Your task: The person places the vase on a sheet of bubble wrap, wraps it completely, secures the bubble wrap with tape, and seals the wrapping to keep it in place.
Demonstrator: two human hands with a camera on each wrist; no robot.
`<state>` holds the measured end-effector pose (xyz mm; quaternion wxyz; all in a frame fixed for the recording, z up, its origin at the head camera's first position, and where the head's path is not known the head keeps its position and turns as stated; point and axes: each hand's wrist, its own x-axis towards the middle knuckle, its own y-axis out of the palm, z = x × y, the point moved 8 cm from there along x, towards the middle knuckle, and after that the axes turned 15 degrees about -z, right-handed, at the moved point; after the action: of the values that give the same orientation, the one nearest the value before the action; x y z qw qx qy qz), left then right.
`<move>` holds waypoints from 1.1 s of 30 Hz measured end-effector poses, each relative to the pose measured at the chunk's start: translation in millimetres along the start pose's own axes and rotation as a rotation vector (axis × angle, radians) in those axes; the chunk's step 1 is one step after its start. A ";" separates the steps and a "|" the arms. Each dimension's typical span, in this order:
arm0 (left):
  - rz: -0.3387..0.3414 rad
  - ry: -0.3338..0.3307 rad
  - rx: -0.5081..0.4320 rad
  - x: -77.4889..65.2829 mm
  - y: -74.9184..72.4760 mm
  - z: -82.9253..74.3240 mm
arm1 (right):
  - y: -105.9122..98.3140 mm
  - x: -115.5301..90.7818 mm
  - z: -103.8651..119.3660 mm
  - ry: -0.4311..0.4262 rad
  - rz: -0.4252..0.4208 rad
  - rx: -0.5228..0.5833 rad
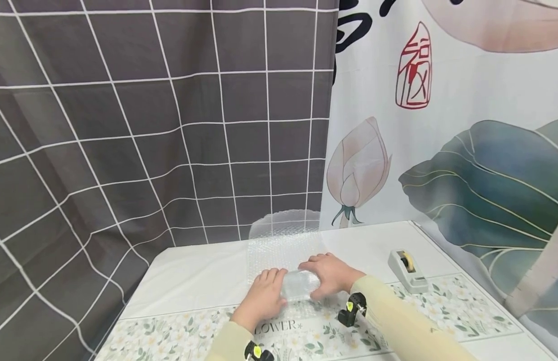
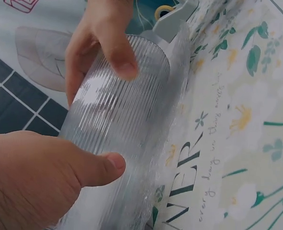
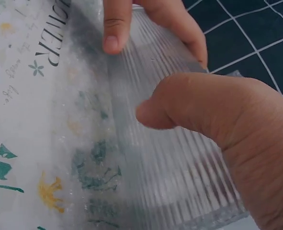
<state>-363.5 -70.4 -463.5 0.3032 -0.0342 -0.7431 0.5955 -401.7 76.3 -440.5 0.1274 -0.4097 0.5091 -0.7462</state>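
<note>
A clear ribbed glass cylinder [image 1: 300, 284], open-ended like a vase or tumbler, lies on its side over a sheet of bubble wrap [image 1: 274, 253]. My left hand [image 1: 264, 296] grips its left end, with the thumb [image 2: 103, 167] along the ribbed wall. At the other end my right hand [image 1: 332, 276] holds it, its thumb [image 3: 155, 112] pressed on the near side and the fingers curled over the far side. In the right wrist view, a strip of the bubble wrap [image 3: 91, 143] lies flat next to the glass on the near side.
A white tape dispenser [image 1: 407, 271] with a yellow-cored roll stands on the table to the right. A floral-printed cloth [image 1: 170, 333] covers the front of the white table [image 1: 193, 273]. Behind hang a grey grid curtain [image 1: 243, 140] and a lotus-printed curtain [image 1: 374, 90].
</note>
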 end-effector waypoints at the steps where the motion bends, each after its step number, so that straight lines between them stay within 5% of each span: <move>1: -0.005 0.007 0.002 -0.2 0.1 -0.5 | -2.6 -1.8 -2.5 0.018 -0.022 0.059; 5: 0.005 0.027 -0.007 -1.7 1.6 -2.7 | -21.8 -14.4 -24.8 0.178 -0.230 0.316; 9: 0.028 0.028 -0.013 -3.0 2.6 -3.2 | -33.8 -39.9 -57.6 0.444 -0.434 0.410; 15: 0.037 0.019 0.011 -4.6 4.1 -0.9 | -20.0 -77.3 -85.2 0.767 -0.475 0.578; 20: 0.036 0.026 0.042 -4.5 3.2 -1.8 | -13.4 -86.3 -91.0 0.817 -0.530 0.693; 33: 0.015 0.019 0.071 -4.4 1.8 -3.8 | -15.7 -74.9 -79.6 0.789 -0.498 0.696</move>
<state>-358.6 -68.4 -466.5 0.3068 -0.0348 -0.7184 0.6234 -409.8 181.0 -474.7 -0.1241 -0.1423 0.1309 -0.9733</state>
